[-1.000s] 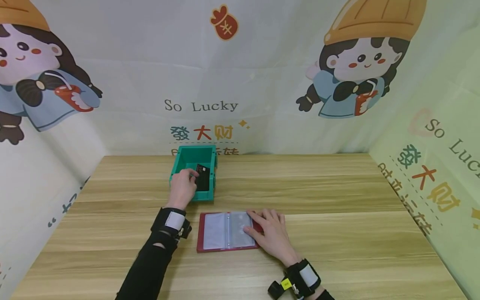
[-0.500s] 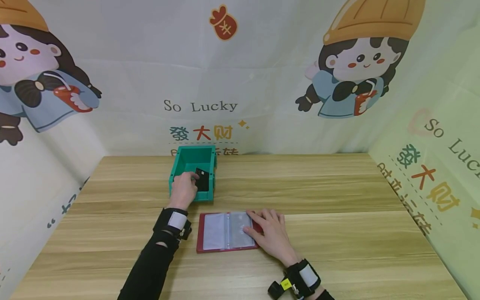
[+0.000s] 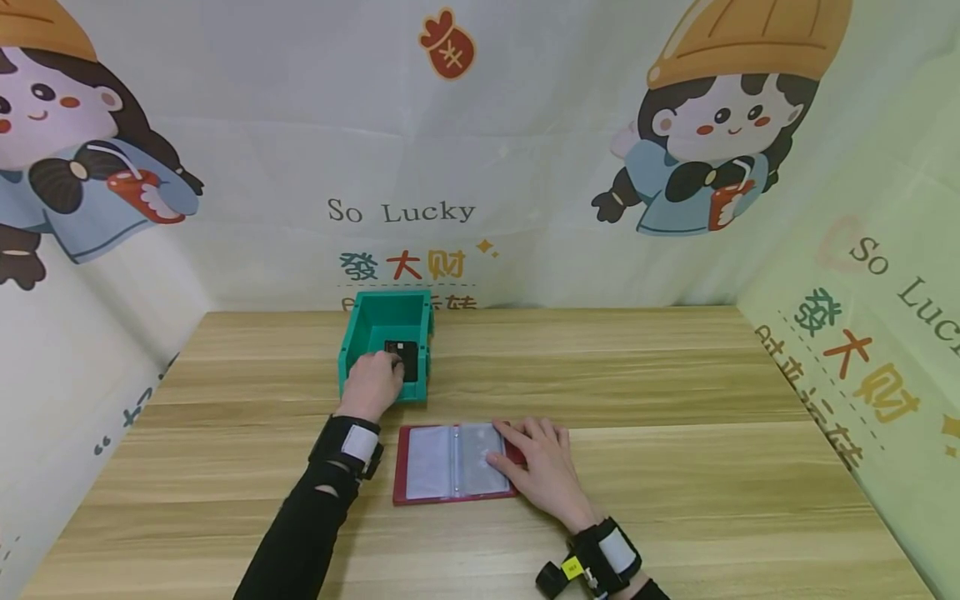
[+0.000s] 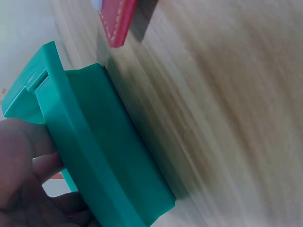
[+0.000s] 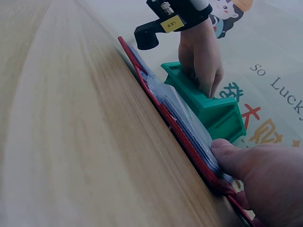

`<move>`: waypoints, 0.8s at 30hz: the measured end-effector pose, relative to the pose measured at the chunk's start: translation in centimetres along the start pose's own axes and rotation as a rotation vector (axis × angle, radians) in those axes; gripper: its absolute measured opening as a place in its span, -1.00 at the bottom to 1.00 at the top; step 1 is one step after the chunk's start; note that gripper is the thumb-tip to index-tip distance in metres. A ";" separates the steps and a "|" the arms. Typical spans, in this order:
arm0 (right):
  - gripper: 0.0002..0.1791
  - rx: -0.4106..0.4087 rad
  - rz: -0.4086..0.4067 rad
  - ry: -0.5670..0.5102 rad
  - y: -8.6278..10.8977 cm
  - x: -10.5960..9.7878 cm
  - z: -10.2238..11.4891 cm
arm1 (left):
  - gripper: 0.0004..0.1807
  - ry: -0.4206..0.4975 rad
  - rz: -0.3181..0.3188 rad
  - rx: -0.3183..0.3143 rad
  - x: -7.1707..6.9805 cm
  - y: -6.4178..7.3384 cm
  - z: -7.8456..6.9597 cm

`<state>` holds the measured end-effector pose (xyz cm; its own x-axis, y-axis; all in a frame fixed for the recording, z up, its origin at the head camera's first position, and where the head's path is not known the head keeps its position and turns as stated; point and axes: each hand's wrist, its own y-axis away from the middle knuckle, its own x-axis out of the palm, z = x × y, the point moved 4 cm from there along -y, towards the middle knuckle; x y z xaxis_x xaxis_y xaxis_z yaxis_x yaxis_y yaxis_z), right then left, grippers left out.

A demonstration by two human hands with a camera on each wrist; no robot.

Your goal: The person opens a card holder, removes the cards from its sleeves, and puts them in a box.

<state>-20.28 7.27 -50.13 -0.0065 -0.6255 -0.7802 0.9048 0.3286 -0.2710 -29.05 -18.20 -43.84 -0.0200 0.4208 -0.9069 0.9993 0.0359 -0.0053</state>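
Observation:
A black card lies inside the green plastic bin. My left hand reaches over the bin's near left side, its fingertips at the card; whether they pinch it is hidden. The left wrist view shows the bin wall in front of these fingers. Nearer to me, a red card holder lies spread open, with clear sleeves on both sides. My right hand rests on its right side, fingers extended over the red cover. In the right wrist view the thumb presses on the stacked sleeves.
Both items stand on a wood-grain table, the bin toward the back edge. A printed cloth rises behind the table and along its sides. Camera straps are worn on both wrists.
My left hand has shifted slightly right within the bin. The black card has slid a little toward me and turned straighter. My right hand and the card holder have stayed put.

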 end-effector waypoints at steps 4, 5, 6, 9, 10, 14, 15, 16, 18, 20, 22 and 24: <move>-0.48 0.000 -0.003 0.002 0.0 0.0 0.0 | -0.57 -0.032 0.007 0.013 -0.1 0.2 -0.2; -0.48 0.000 -0.003 0.001 0.0 0.0 0.0 | -0.53 -0.038 0.014 0.013 -0.1 0.3 -0.2; -0.48 0.000 -0.004 0.001 0.0 0.0 0.0 | -0.50 -0.042 0.020 0.010 -0.1 0.3 -0.2; -0.48 0.000 -0.004 0.002 0.0 -0.1 0.0 | -0.46 -0.034 0.042 -0.006 -0.1 0.5 -0.1; -0.48 0.000 -0.004 0.003 0.0 -0.1 0.0 | -0.47 -0.032 0.049 -0.009 0.0 0.5 0.0; -0.48 0.001 -0.002 0.004 0.0 -0.1 0.0 | -0.49 -0.024 0.064 0.000 0.1 0.5 -0.1; -0.48 0.000 -0.003 0.004 0.0 0.0 0.0 | -0.50 -0.024 0.065 0.005 0.2 0.5 -0.1; -0.48 0.000 -0.003 0.005 0.0 0.0 0.0 | -0.51 -0.025 0.069 0.006 0.3 0.5 -0.1; -0.48 -0.001 -0.004 0.005 0.0 -0.1 0.0 | -0.52 -0.027 0.084 0.000 0.4 0.4 -0.2; -0.48 -0.002 -0.004 0.005 0.1 -0.1 0.1 | -0.53 -0.032 0.099 -0.005 0.5 0.3 -0.2; -0.48 -0.002 -0.003 0.003 0.1 -0.1 0.1 | -0.53 -0.038 0.110 -0.007 0.5 0.3 -0.3; -0.48 -0.001 -0.001 0.001 0.1 -0.1 0.1 | -0.54 -0.041 0.108 -0.005 0.5 0.3 -0.3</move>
<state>-20.18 7.29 -50.03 -0.0083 -0.6248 -0.7807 0.9042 0.3288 -0.2727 -28.76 -17.73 -44.16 0.0896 0.3852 -0.9185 0.9954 -0.0032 0.0958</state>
